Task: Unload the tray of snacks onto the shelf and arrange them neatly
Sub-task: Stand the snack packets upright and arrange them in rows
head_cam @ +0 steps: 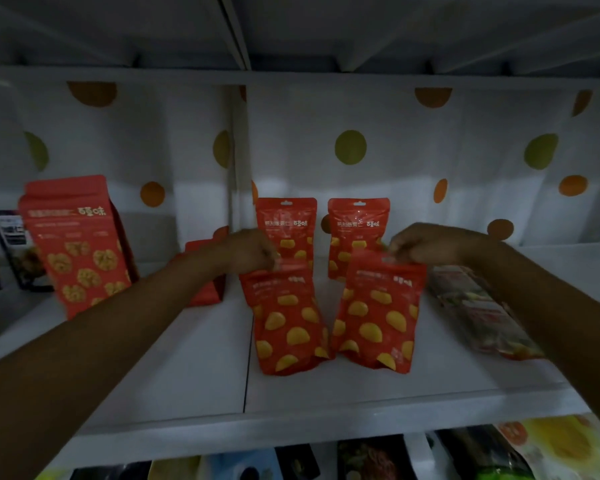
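Red foil dominates the white shelf (187, 358). The left hand (253, 252) pinches the top edge of the left pouch (288, 327), its fingers (271, 261) curled together onto the seal. The right hand (430, 244) does the same with the right pouch (378, 317), fingertips (400, 251) clamped on the top strip beside the hang hole. Both pouches are printed with yellow half-moon shapes. They hang straight down below the fingers, their bases on the shelf board, side by side and just about touching.

Just beyond the left fingers a rear left pouch (286, 220) of the same kind stands upright; beyond the right fingers stands a rear right pouch (357, 223). Both are close to the dotted back wall (350, 147).

Outward from the left fingers, past the forearm, a small red pack (205, 292) is partly hidden. Farther out, a large red bag (77, 247) with walnut pictures leans slightly. Dark packets (11, 244) sit behind it at the edge of view.

Outward from the right fingers, under the right forearm, a flat mixed-colour pack (478, 310) lies on the shelf; its print is too blurred to read.

Below the shelf edge, well under both hands, lower-shelf packets (371, 459) show in dim light.
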